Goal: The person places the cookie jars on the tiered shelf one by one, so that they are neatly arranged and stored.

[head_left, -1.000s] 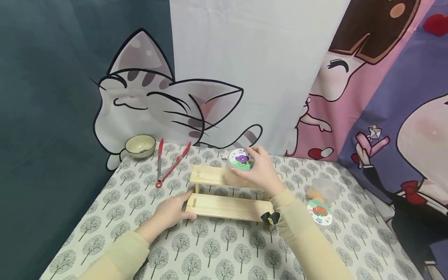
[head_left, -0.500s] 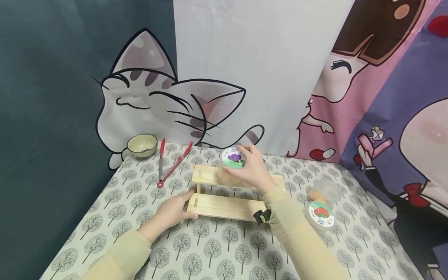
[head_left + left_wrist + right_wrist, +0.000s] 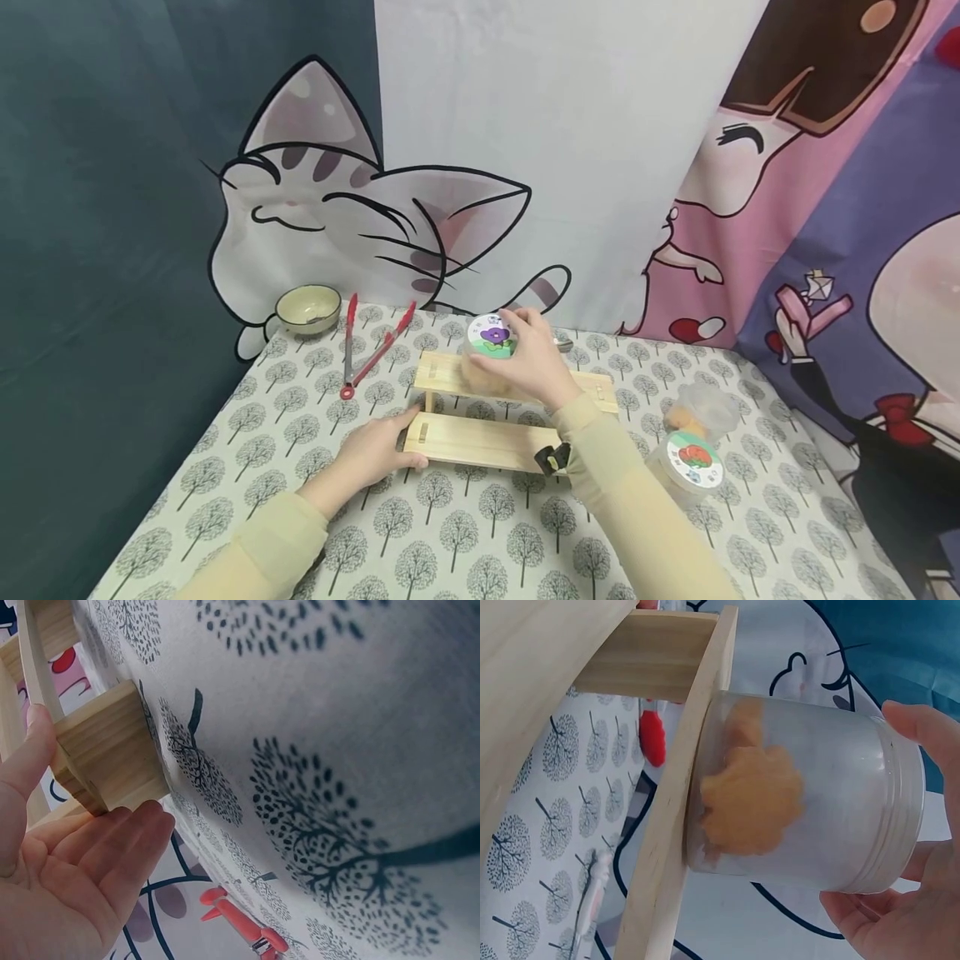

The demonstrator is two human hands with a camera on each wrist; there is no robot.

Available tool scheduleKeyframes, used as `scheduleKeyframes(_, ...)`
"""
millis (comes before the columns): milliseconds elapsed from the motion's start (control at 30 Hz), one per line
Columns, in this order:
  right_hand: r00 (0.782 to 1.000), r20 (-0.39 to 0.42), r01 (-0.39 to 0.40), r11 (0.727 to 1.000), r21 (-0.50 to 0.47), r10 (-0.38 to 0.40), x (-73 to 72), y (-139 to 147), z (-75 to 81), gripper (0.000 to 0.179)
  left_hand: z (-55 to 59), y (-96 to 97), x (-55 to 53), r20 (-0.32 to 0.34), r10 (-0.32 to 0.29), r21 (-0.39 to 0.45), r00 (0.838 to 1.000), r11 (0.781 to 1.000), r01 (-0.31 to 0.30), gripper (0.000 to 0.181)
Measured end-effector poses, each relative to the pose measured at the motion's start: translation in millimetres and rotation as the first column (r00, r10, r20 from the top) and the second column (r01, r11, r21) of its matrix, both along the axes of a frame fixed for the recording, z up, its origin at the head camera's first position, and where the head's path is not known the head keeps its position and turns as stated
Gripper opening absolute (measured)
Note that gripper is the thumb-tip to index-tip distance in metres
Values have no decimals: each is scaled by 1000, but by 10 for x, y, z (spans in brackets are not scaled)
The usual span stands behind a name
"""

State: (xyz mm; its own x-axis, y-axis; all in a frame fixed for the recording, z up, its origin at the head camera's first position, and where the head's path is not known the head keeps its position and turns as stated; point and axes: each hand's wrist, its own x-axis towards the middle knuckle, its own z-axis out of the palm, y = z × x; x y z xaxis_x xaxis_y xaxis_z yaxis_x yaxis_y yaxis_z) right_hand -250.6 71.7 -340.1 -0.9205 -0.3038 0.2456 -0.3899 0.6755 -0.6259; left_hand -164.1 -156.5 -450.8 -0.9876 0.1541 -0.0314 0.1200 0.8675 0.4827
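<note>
My right hand grips a clear plastic jar round its lid end. A purple flower picture marks the jar's lid, and orange-brown pieces lie at its bottom. The jar's base touches the upper step of a two-step wooden rack, left of that step's middle. My left hand holds the left end of the lower step, thumb on one side and fingers on the other; the left wrist view shows that hand at the wood.
A second jar with a red picture on its lid stands to the right. Behind it is a clear container with orange contents. Red-tipped tongs and a cream bowl lie at the back left, before a printed curtain.
My right hand has moved the jar a little left along the upper step. The left hand keeps its place at the rack's end.
</note>
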Motion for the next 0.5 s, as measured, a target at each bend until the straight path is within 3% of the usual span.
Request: scheduleKeyframes(500,1000,4,1,1000,-26,-1,-3,-46,-26,92,3,7,-7,1,-10,-2,1000,1000,10,92)
